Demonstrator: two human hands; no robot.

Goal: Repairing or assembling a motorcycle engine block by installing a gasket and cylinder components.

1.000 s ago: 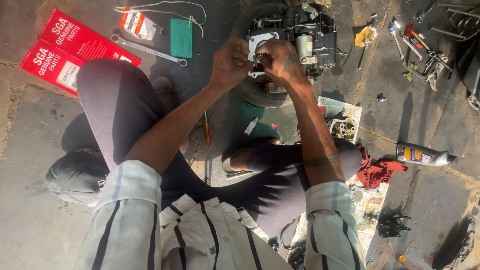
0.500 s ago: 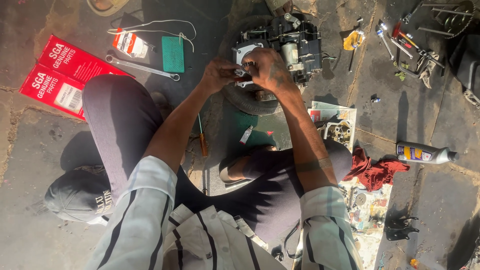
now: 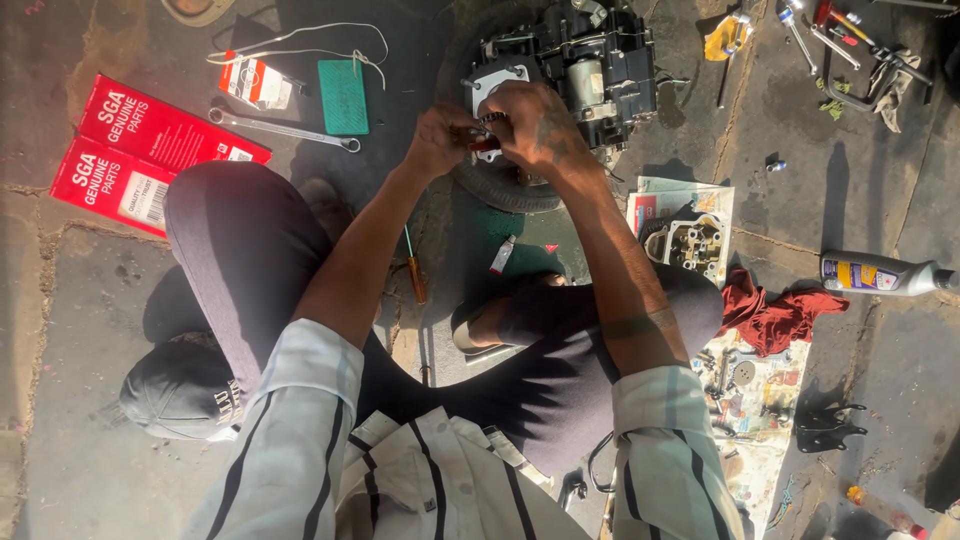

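Black and oily, the engine (image 3: pixel 590 60) sat on a rubber tyre (image 3: pixel 500 190) on the cracked stone floor (image 3: pixel 80 330), its finned metal block catching the sun. Both hands met just in front of the engine, at its pale square gasket face (image 3: pixel 497 78). The left hand (image 3: pixel 440 135) was curled nearly closed, fingertips pinched on a small reddish part (image 3: pixel 484 145); what the part was could not be told. The right hand (image 3: pixel 535 125) was bent over the same part, fingers folded down and touching it, knuckles toward the engine.

Left of the engine lay a long steel spanner (image 3: pixel 285 130), a green ribbed pad (image 3: pixel 343 97) and, farther out, two flat red boxes (image 3: pixel 145 150). Below the engine, near the knees, an orange-handled screwdriver (image 3: pixel 413 272) rested on the floor. Right of the engine a cylinder head (image 3: pixel 692 240) lay on printed paper, then a crumpled red rag (image 3: pixel 775 315) and a grey plastic bottle (image 3: pixel 880 273) on its side.
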